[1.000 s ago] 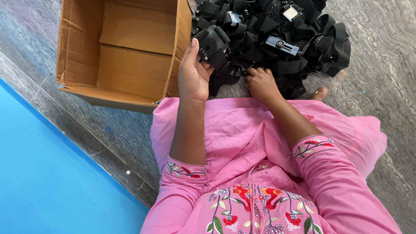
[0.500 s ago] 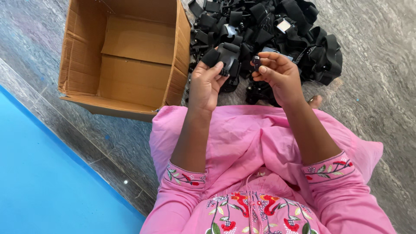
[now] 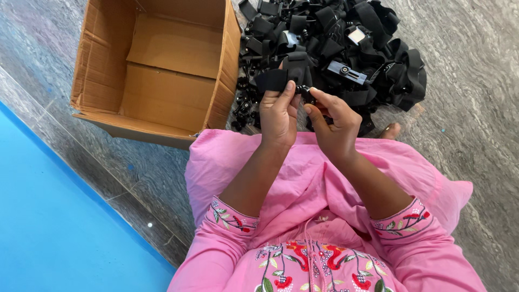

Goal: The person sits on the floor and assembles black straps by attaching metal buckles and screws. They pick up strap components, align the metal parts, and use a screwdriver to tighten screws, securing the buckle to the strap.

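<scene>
A grey marbled floor carries an open cardboard box at far left and a pile of black straps to its right. Nearer, the left hand is clamped on a black strap mount; the right hand pinches a small black part against it.

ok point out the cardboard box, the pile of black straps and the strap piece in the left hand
cardboard box (image 3: 162,46), head view, on its inner flap
pile of black straps (image 3: 373,48), head view, middle of the heap
strap piece (image 3: 273,80), head view, flat black band above the left hand (image 3: 278,116)
</scene>
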